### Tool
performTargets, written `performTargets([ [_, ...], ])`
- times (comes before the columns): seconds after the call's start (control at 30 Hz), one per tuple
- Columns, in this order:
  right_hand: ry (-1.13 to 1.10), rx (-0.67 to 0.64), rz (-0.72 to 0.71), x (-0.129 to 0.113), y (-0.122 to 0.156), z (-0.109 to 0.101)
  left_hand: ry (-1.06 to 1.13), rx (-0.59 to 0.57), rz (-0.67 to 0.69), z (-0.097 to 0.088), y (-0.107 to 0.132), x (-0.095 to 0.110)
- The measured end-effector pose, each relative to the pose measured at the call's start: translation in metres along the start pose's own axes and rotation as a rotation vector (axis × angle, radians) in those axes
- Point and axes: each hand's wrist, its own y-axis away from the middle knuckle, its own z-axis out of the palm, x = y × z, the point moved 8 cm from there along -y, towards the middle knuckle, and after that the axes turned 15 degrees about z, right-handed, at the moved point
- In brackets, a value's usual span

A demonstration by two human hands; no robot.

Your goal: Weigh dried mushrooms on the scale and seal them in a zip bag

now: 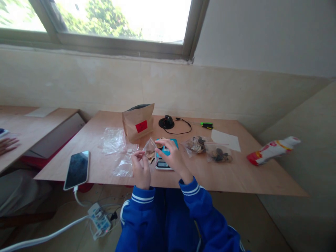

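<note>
Both my hands are raised above the wooden table (78, 168), just in front of my chest. My left hand (140, 171) and my right hand (170, 155) pinch a small clear plastic bag (150, 154) holding brown dried pieces. Below my right hand sits a digital scale (163, 164) with a blue top, partly hidden by my fingers. To the right lie two sealed clear bags of dried pieces (195, 145) (219, 154). Loose clear plastic bags (113, 140) lie to my left.
A brown paper bag (138, 122) with a red label stands at the back. Nearby are a black cabled device (166, 122), a green-handled tool (206, 125), white paper (225, 140), a red-and-white packet (273, 150) and a plugged-in phone (77, 170). Another person's hand (7, 145) rests on the left table.
</note>
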Motion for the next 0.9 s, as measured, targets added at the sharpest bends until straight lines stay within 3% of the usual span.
performTargets([
  [0.13, 0.113, 0.087, 0.080, 0.042, -0.015, 0.005, 0.000, 0.036, -0.003, -0.008, -0.002, -0.004],
  [0.23, 0.386, -0.019, 0.101, 0.080, -0.030, 0.028, -0.015, 0.037, -0.003, -0.012, -0.002, -0.006],
  [0.33, 0.579, -0.143, 0.042, 0.098, -0.040, 0.052, -0.033, 0.036, 0.003, -0.013, -0.002, -0.006],
  [0.43, 0.645, -0.167, 0.017, 0.104, -0.048, 0.060, -0.036, 0.033, 0.006, -0.013, -0.002, -0.004],
  [0.9, 0.589, -0.189, -0.008, 0.103, -0.058, 0.052, -0.038, 0.039, -0.009, -0.015, -0.001, -0.007],
])
